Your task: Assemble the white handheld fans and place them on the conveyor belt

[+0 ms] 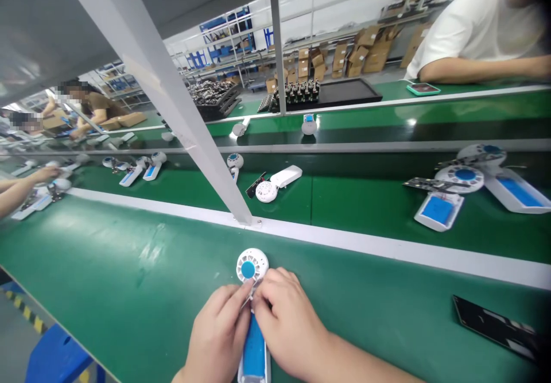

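Note:
On the green bench in front of me lies a white handheld fan body (pixel 255 345). Its round vented head with a blue disc points away from me, and a blue insert fills its long handle. My left hand (pixel 219 325) grips the fan at the neck from the left, index finger stretched toward the head. From the right, my right hand (pixel 286 314) is closed over the same neck, with thumb and fingers bent together. Small pieces between my fingertips are mostly hidden, so I cannot tell what they are.
A black flat part (pixel 493 322) lies at the right. Beyond a white rail (pixel 365 245), a green conveyor (pixel 344 199) carries several fan bodies with attached circuit boards. A slanted white post (pixel 172 101) rises ahead. Co-workers sit across and to the left; a blue stool (pixel 58 357) stands lower left.

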`<move>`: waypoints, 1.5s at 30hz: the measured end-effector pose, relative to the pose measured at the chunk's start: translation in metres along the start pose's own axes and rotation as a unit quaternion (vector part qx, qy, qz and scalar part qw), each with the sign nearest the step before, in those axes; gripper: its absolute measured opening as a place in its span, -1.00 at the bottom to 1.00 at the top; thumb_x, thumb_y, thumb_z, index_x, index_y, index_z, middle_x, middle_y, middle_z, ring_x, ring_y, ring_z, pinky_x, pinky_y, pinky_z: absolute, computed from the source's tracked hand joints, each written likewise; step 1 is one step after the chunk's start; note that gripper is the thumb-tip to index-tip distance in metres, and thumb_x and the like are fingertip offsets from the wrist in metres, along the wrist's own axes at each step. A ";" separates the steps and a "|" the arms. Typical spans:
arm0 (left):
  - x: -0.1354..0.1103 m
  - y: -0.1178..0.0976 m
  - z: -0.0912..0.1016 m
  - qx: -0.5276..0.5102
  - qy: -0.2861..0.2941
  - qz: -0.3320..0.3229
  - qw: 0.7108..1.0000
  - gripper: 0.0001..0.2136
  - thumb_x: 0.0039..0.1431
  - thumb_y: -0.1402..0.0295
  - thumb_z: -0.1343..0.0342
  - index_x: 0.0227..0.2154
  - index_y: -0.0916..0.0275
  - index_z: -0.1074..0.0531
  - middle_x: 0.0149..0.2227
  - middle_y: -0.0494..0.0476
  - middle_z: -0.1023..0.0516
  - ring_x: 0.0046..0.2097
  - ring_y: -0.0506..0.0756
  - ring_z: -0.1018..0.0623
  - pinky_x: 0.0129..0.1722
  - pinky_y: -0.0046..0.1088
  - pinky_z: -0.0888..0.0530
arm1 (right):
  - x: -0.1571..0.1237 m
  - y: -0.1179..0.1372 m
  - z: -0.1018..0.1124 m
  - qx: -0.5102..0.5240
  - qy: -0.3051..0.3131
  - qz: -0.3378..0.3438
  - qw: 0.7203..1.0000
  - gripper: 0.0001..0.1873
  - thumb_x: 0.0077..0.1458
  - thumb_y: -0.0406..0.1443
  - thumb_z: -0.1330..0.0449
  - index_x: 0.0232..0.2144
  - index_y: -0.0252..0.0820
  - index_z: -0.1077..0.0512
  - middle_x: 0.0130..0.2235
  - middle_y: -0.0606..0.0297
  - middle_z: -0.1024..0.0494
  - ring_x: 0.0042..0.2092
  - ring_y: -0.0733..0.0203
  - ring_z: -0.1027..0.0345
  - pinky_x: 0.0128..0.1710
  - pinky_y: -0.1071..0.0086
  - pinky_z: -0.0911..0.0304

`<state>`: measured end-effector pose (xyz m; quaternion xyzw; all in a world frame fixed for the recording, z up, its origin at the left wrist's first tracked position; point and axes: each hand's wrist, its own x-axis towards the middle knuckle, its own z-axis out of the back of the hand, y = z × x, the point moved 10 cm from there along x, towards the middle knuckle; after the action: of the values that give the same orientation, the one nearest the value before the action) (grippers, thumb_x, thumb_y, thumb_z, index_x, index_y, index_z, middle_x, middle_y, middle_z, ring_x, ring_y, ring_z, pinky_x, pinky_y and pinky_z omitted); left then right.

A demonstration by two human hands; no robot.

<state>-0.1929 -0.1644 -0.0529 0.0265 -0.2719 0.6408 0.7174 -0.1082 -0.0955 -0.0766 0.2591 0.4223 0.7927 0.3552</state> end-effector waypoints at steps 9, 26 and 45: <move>0.003 0.001 0.001 -0.053 0.016 0.028 0.998 -0.67 0.30 0.51 -0.03 0.06 0.11 -0.44 -0.14 0.14 -0.57 -0.14 0.06 -0.59 -0.13 -0.48 -0.57 | 0.001 -0.003 0.003 0.013 -0.009 -0.017 1.000 -0.72 0.07 -0.52 -0.11 -0.60 -0.20 -0.21 -0.41 0.37 -0.42 -0.29 0.23 -0.23 -0.19 0.29 -0.10; -0.001 -0.011 0.003 -0.023 0.020 0.009 0.999 -0.58 0.29 0.54 0.01 0.17 0.11 -0.36 -0.22 0.15 -0.54 -0.23 0.06 -0.57 -0.23 -0.50 -0.56 | -0.002 -0.002 0.005 0.026 -0.033 -0.026 0.999 -0.72 0.10 -0.51 -0.08 -0.59 -0.18 -0.21 -0.39 0.33 -0.42 -0.27 0.18 -0.27 -0.14 0.25 -0.13; 0.001 0.007 -0.001 -0.195 0.062 0.141 0.969 -0.72 0.29 0.41 -0.05 -0.01 0.04 -0.54 -0.34 0.09 -0.54 -0.31 0.06 -0.57 -0.29 -0.50 -0.54 | 0.004 0.000 0.005 0.013 0.003 -0.032 0.999 -0.72 0.04 -0.47 -0.16 -0.66 -0.17 -0.31 -0.47 0.34 -0.48 -0.33 0.17 -0.33 -0.25 0.29 -0.16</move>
<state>-0.1993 -0.1617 -0.0560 -0.1923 -0.3481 0.6704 0.6264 -0.1069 -0.0899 -0.0736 0.2474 0.4415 0.7764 0.3757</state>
